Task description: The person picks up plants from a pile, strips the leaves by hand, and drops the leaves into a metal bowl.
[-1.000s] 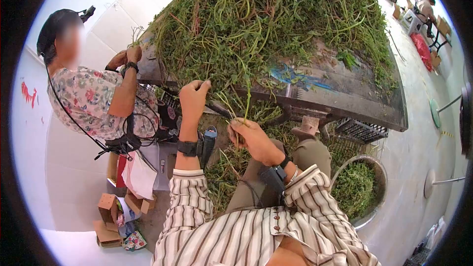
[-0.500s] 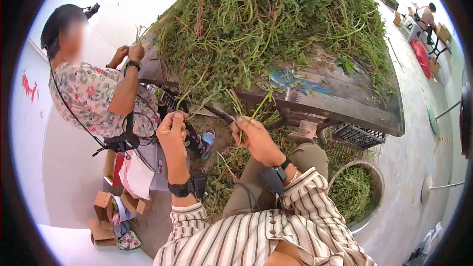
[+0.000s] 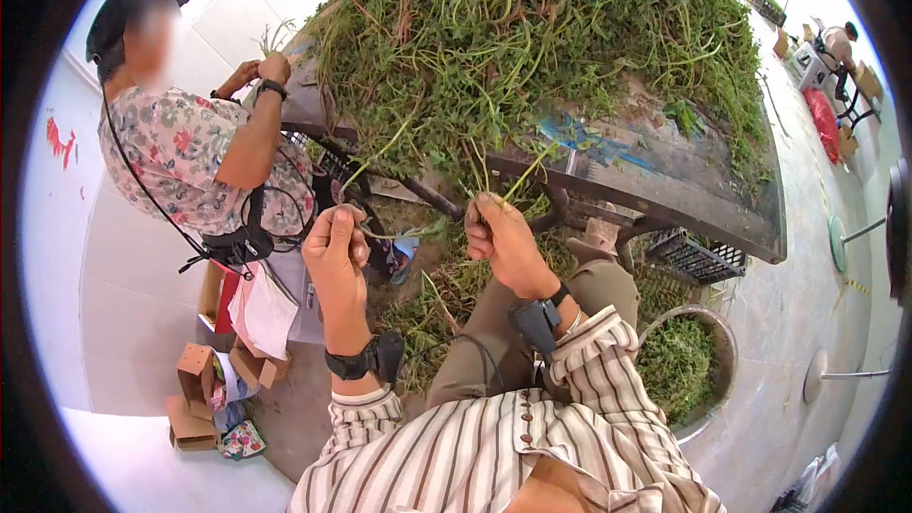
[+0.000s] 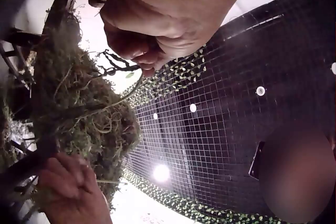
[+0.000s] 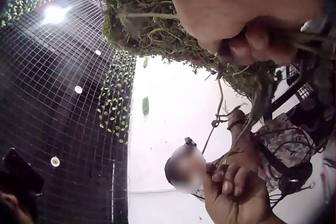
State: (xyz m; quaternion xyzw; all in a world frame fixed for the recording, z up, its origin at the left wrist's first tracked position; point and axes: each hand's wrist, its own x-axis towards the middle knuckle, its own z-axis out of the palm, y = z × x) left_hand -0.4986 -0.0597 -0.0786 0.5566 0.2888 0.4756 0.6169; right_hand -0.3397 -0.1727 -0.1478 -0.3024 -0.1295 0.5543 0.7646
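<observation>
Seemingly thin green stem (image 3: 380,154), left hand (image 3: 337,245) pinching it, right hand (image 3: 501,239) gripping bunched stems (image 3: 494,192).

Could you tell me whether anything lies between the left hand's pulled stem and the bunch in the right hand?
Nothing visible does. The left hand pinches a green stem, and open air separates it from the bunch of stems gripped by the right hand.

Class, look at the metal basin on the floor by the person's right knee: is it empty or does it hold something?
It holds something. The metal basin contains a heap of green plant cuttings, seen in the head view; its depth cannot be told.
</observation>
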